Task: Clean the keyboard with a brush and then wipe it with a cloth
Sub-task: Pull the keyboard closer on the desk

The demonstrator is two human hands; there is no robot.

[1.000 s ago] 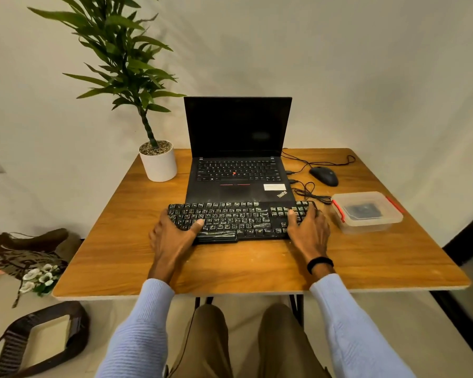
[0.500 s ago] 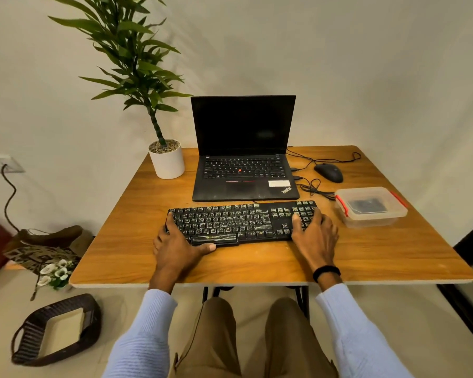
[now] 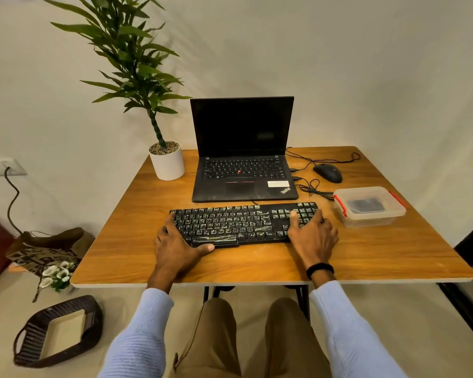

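Black keyboard (image 3: 241, 223) lay on wooden tabletop (image 3: 380, 249), just in front of laptop (image 3: 243, 173). Left hand (image 3: 175, 246) grip clasped its left end, thumb along front edge; right hand (image 3: 313, 237) grip clasped number-pad end.

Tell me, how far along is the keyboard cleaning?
Nothing looks cleaned yet: the keyboard keys show pale smudges. The left hand and right hand hold its ends. Brushing and wiping remain; no brush or cloth is visible.
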